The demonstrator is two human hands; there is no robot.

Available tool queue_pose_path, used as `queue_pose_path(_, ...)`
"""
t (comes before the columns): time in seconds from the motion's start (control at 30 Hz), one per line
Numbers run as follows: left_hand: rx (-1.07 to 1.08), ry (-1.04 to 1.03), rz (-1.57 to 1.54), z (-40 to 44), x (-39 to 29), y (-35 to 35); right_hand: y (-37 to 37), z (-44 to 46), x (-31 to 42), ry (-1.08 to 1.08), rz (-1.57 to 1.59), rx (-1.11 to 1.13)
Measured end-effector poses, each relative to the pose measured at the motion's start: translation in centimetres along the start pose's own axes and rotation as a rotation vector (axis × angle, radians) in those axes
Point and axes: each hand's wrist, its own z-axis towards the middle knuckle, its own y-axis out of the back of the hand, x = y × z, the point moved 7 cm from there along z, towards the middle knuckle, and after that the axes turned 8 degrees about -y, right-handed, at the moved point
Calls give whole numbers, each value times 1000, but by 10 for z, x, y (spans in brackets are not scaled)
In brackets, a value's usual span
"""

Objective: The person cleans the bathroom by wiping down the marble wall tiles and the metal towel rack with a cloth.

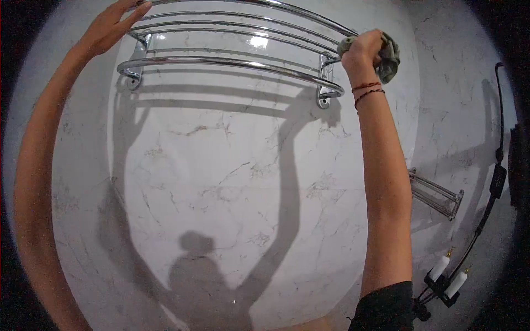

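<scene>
A chrome towel rack [237, 62] with several curved bars is fixed high on a marbled wall. At its upper left end is my left hand [110, 26], fingers stretched toward the top bar and partly spread, holding nothing. My right hand [364, 48], raised at the rack's right end, is closed round a crumpled grey-green cloth [388, 58]. Part of the cloth hangs down beyond the hand, next to the bars. Two thin bands circle the right wrist.
On the right wall hangs a small metal rack [436, 194]. Farther right are a black cable with an inline box [498, 181] and a black holder with two white candle-like pieces [456, 284]. Shadows of both arms fall on the marbled wall [221, 149].
</scene>
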Motion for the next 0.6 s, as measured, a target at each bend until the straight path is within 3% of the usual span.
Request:
queue_pose_path(0.07,48,11,-172,0,-4,5,-1,-10,5,119,-119,-132)
queue_pose_path(0.13,36,5,-112,0,3,2,-12,-34,23,443,-587,-39)
queue_pose_path(0.2,30,-2,-52,-2,7,4,-11,-47,31,603,-825,13)
queue_pose_path(0.3,131,6,-137,-4,3,4,1,-69,37,531,-977,319)
queue_pose_path(0.33,113,1,-129,-6,1,4,9,-64,44,535,-979,322)
queue_pose_path(0.4,94,-2,-131,-10,-1,3,12,-62,46,475,-1122,696)
queue_pose_path(0.47,65,15,-172,-13,-4,2,18,-56,54,521,-1120,744)
queue_pose_path(0.53,38,-12,-72,-13,3,-6,15,-60,57,885,-1628,734)
queue_pose_path(0.6,11,-37,32,-13,2,-11,12,-61,68,950,-1735,721)
